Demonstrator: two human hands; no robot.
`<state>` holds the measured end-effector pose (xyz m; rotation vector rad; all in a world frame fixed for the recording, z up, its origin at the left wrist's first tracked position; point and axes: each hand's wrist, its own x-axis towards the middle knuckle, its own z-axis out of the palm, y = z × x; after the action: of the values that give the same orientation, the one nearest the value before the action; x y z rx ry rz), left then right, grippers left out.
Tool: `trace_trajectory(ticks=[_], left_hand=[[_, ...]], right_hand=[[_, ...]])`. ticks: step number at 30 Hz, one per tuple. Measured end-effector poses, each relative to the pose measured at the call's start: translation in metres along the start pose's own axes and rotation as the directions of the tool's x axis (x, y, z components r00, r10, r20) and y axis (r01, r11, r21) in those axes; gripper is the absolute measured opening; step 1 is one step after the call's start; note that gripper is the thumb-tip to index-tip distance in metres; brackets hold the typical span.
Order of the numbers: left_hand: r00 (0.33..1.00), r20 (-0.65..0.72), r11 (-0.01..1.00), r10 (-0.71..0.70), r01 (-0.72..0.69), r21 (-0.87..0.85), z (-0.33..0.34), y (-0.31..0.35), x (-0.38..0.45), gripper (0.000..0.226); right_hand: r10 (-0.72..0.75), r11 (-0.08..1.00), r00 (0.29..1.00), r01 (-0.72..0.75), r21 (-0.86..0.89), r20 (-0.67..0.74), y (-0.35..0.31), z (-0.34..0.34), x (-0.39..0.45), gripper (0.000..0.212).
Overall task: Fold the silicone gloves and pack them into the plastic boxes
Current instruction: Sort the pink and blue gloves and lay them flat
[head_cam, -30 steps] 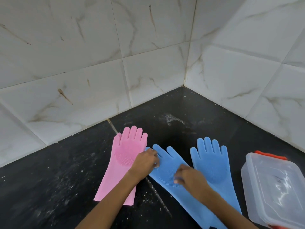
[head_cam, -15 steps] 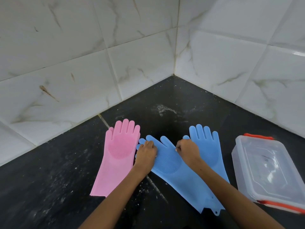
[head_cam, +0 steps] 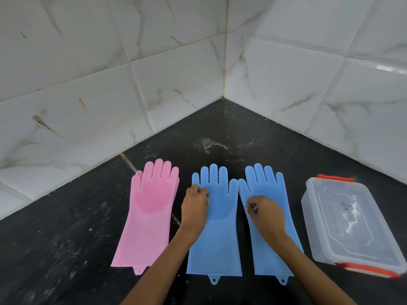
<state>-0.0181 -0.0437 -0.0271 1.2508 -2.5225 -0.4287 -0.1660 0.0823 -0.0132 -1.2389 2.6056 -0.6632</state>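
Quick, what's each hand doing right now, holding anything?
Left hand: lying on the middle blue glove, gripping nothing.
Right hand: fingers curled over the right blue glove; grip cannot be told.

Three silicone gloves lie on the worktop (head_cam: 66, 249): one pink glove (head_cam: 147, 216) and two blue, a left blue glove (head_cam: 217, 238) and a right blue glove (head_cam: 266, 186). One lidded clear plastic box (head_cam: 350, 225). Two hands: left hand (head_cam: 195, 205), right hand (head_cam: 265, 213).
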Motion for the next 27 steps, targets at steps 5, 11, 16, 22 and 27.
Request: trace_trajectory(ticks=[5,11,16,22,27], left_hand=[[0.992,0.051,0.975,-0.118,0.125,-0.185,-0.003,-0.006,-0.016,0.01],[0.996,0.082,0.995,-0.029,0.037,-0.098,0.008,0.002,-0.013,0.03],[0.934,0.261,0.97,0.242,-0.238,-0.047,0.027,0.007,-0.012,0.053],[0.972,0.197,0.974,0.131,-0.163,0.158,0.042,0.003,-0.013,0.061],[0.977,0.168,0.977,0.131,-0.157,0.147,0.044,-0.002,-0.012,0.06]], right_hand=[[0.013,0.998,0.997,-0.008,0.067,-0.075,0.022,0.002,-0.003,0.019],[-0.001,0.998,0.999,-0.001,-0.063,-0.039,0.017,0.011,0.007,0.032],[-0.122,0.99,0.989,0.116,-0.074,-0.081,0.029,0.016,0.012,0.035],[-0.139,0.96,0.988,0.152,-0.235,0.07,0.04,0.027,0.012,0.091],[-0.114,0.966,0.992,0.122,-0.23,0.048,0.036,0.029,0.009,0.084]])
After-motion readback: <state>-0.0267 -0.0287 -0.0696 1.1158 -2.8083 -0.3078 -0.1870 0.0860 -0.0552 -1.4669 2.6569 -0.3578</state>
